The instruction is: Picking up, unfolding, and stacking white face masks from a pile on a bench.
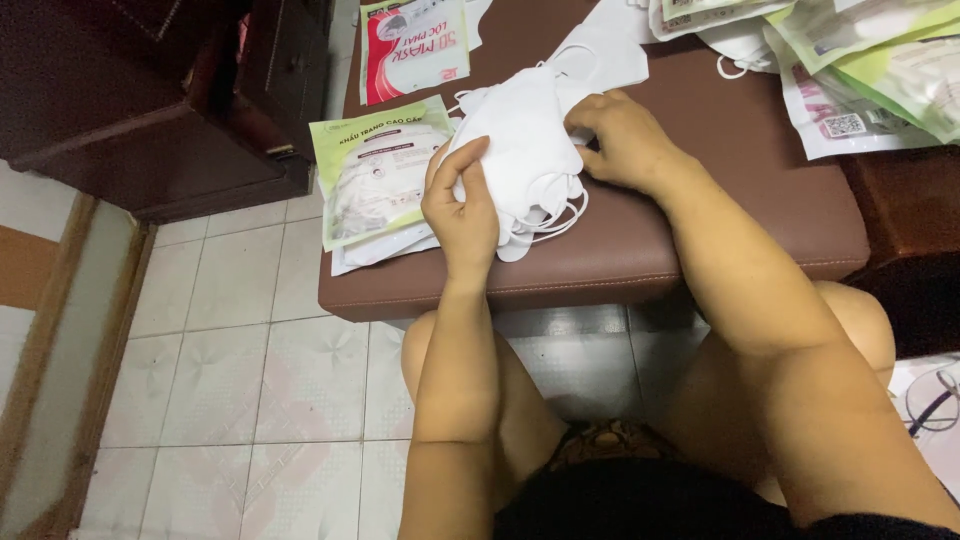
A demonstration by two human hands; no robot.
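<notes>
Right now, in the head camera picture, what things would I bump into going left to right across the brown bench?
Green-edged mask packet → left hand → stack of white masks → right hand → pile of packets.

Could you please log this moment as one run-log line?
left hand: grips white face masks | right hand: presses masks | surface: brown cushioned bench

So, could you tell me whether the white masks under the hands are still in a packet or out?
Out: the white masks lie bare, ear loops showing, on the brown cushion, both hands on them.
</notes>
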